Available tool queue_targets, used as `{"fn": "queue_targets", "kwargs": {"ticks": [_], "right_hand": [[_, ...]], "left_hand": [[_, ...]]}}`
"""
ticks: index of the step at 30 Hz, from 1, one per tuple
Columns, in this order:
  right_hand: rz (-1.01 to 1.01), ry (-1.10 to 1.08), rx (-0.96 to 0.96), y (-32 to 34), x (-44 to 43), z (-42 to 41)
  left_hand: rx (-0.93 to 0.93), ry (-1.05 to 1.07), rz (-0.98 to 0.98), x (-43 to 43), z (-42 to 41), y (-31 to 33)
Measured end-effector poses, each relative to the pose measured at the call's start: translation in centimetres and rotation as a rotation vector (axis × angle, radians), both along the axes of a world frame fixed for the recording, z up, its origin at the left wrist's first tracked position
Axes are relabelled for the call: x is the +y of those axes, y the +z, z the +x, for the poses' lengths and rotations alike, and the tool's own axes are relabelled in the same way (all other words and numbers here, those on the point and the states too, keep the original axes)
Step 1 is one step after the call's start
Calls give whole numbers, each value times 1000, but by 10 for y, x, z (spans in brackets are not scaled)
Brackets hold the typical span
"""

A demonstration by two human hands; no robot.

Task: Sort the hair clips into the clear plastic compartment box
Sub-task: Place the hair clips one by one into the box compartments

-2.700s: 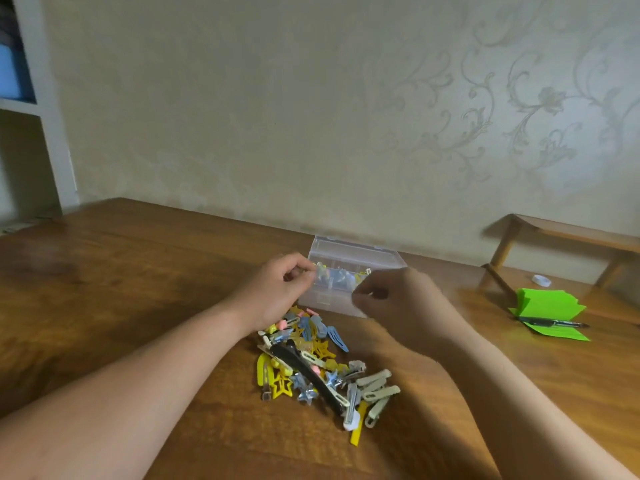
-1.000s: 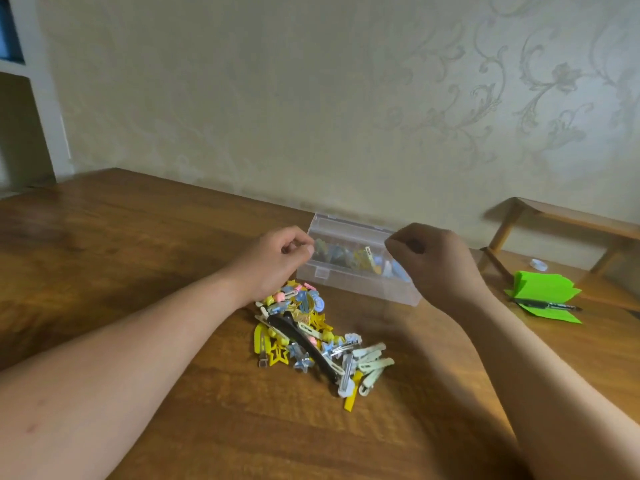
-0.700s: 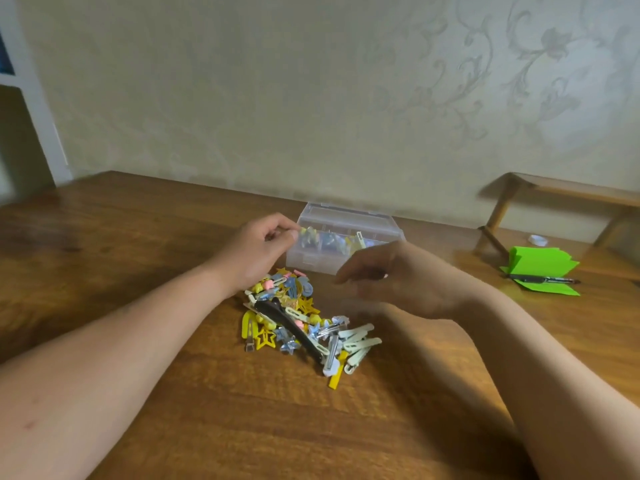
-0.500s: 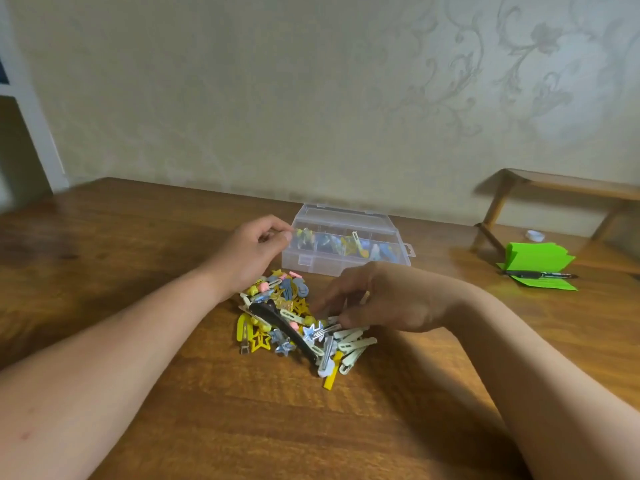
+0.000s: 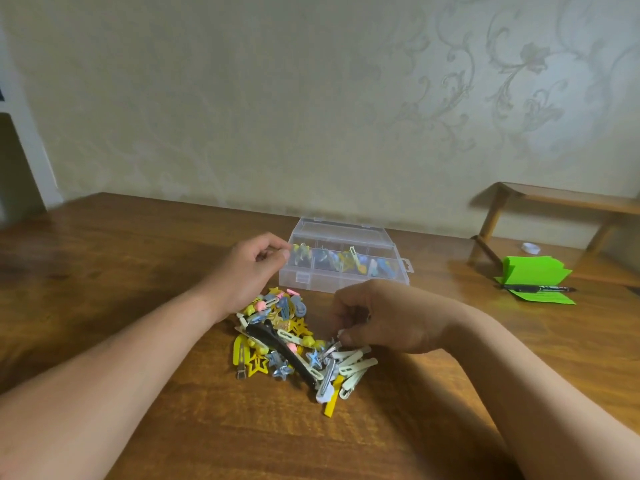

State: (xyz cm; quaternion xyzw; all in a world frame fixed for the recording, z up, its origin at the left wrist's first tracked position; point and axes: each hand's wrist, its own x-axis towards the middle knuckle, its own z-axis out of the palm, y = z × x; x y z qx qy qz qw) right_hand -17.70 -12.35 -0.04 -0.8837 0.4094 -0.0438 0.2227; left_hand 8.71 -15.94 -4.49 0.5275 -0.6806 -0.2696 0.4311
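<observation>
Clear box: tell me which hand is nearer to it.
Left. The left hand holds the box's left end; the right hand is in front of it, pinching a clip.

Box (image 5: 349, 284): one, clear. Clips (image 5: 284, 306) in the loose pile: overlapped, no exact count. Among them are one long black clip (image 5: 266, 336) and at least four cream clips (image 5: 356, 367). More lie in the box, uncountable. Hands: two, left hand (image 5: 249, 271), right hand (image 5: 384, 317). Green paper (image 5: 533, 271): one stack. Pen (image 5: 538, 289): one. Wooden rack (image 5: 554, 199): one.
</observation>
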Motion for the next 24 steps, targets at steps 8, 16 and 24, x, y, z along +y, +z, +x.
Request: {"fn": "queue_targets", "kwargs": {"ticks": [8, 16, 24], "right_hand": [[-189, -391, -499, 21, -27, -25], [-161, -706, -149, 31, -108, -28], [-133, -715, -47, 25, -109, -24]], "left_hand": [[2, -16, 1, -4, 0, -3], [15, -20, 12, -6, 1, -3], [-21, -16, 13, -8, 2, -3]]}}
